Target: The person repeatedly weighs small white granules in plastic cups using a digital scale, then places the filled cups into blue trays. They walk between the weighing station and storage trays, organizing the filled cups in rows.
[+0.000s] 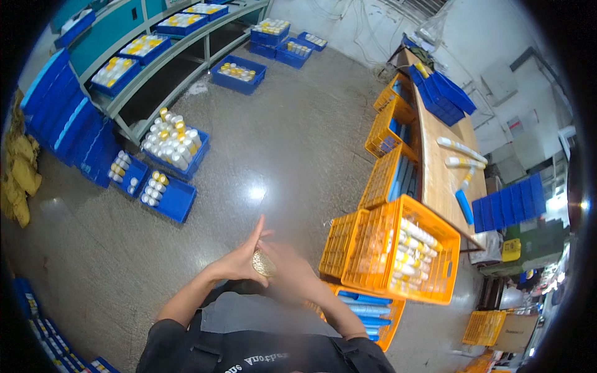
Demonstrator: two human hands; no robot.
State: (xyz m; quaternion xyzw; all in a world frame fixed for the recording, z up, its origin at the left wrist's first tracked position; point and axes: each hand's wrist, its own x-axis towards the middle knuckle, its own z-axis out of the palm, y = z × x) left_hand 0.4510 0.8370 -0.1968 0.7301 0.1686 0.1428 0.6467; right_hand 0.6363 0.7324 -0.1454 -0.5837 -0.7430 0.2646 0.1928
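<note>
In front of my torso, a round, beige-gold object with a speckled face point(263, 264) sits between my two hands; its kind cannot be made out. My left hand point(242, 261) curves around its left side, thumb below and fingers pointing up and away. Close against its right side is my right hand point(289, 267), seen through a smeared patch of the picture that hides its fingers. To the right stands an orange crate point(451, 273) filled with white and yellow tubes point(413, 255). Below it, another orange crate point(392, 323) holds blue and grey tubes point(370, 311).
More orange crates point(380, 177) line a wooden table point(457, 180) carrying long tubes point(461, 148) and blue bins point(441, 96). On the left floor are blue trays point(180, 202) of white and yellow rolls point(171, 143), beside stacked blue bins point(68, 124). A metal rack point(168, 59) curves behind.
</note>
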